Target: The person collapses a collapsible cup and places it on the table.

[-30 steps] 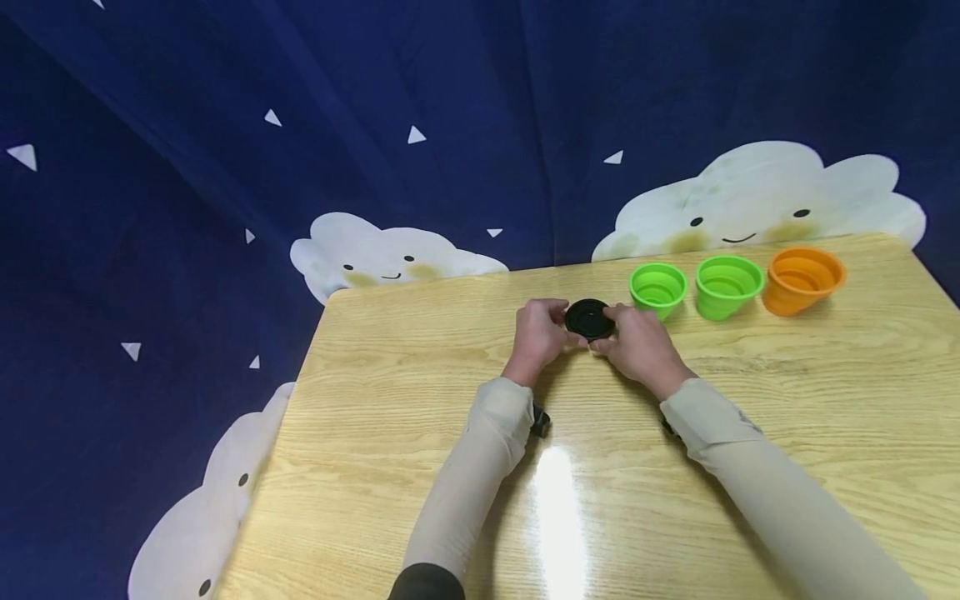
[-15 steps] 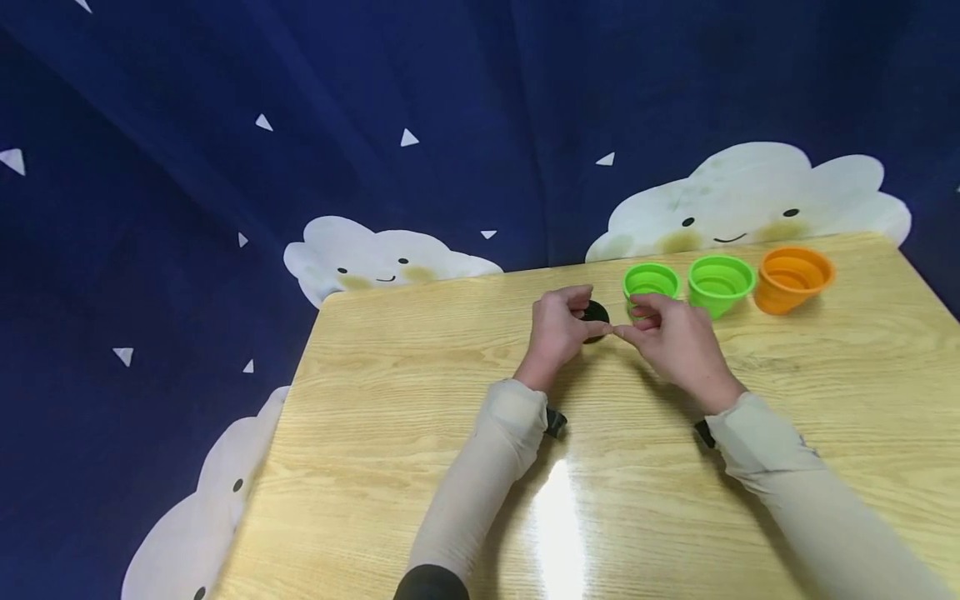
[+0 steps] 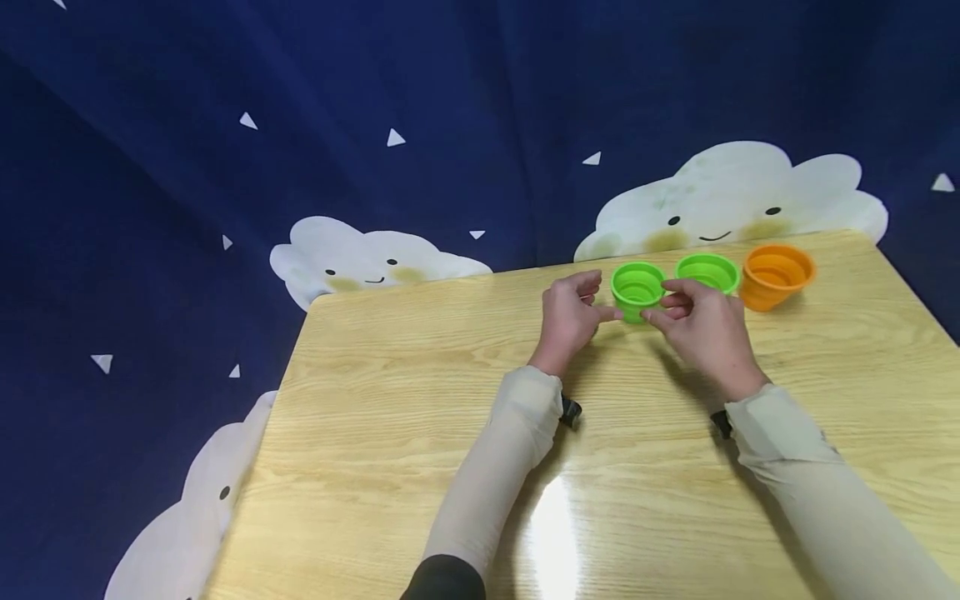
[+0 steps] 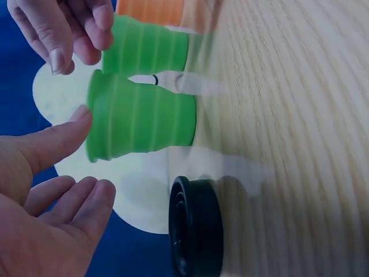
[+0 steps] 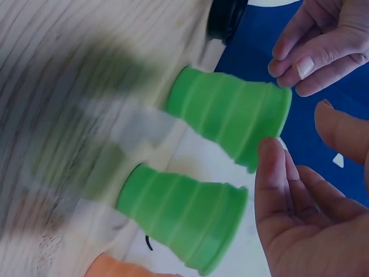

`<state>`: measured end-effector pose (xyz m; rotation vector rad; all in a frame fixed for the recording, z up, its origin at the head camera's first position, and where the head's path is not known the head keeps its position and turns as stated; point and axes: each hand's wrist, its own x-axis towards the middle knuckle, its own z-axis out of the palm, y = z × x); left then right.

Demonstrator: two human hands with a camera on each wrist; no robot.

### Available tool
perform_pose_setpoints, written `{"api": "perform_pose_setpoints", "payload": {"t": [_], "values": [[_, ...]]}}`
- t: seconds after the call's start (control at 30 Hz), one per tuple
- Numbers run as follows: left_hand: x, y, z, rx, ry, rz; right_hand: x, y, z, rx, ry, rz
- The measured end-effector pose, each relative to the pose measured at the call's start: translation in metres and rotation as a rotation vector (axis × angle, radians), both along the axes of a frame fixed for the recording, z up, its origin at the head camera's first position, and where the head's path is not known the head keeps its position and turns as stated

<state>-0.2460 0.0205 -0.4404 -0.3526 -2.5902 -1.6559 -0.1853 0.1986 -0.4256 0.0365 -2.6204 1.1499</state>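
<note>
Orange cup (image 5: pixel 124 267) cropped, black disc (image 5: pixel 226 20) cropped, right wrist view

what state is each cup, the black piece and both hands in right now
left green cup: upright, extended tall, mouth up
middle green cup: upright, extended tall
orange cup: upright, mouth up
black piece: low and flat, ringed face up
left hand: fingers loose, by the left green cup, touch unclear
right hand: fingers loosely bent, by that cup, touch unclear

There are 2 green cups (image 3: pixel 636 288) (image 3: pixel 707 268), 1 orange cup (image 3: pixel 776 271), 1 black round object (image 4: pixel 204 228) and 1 table (image 3: pixel 390 417).
</note>
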Motion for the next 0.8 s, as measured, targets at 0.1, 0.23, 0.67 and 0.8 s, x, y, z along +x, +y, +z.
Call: {"api": "perform_pose_setpoints", "payload": {"t": [0.1,0.23,0.67,0.8], "values": [[-0.004,0.004,-0.002,0.038,-0.038,-0.021,-0.003,0.003,-0.003,0.009,-0.001,-0.012],[-0.01,0.009,-0.006,0.069,-0.08,-0.045,-0.007,0.005,-0.008,0.014,-0.006,-0.021],[-0.018,0.018,-0.016,0.156,-0.14,-0.083,-0.018,0.006,-0.02,-0.008,-0.037,-0.011],[-0.018,0.019,-0.017,0.156,-0.136,-0.083,-0.019,0.006,-0.02,-0.024,-0.017,-0.008]]}}
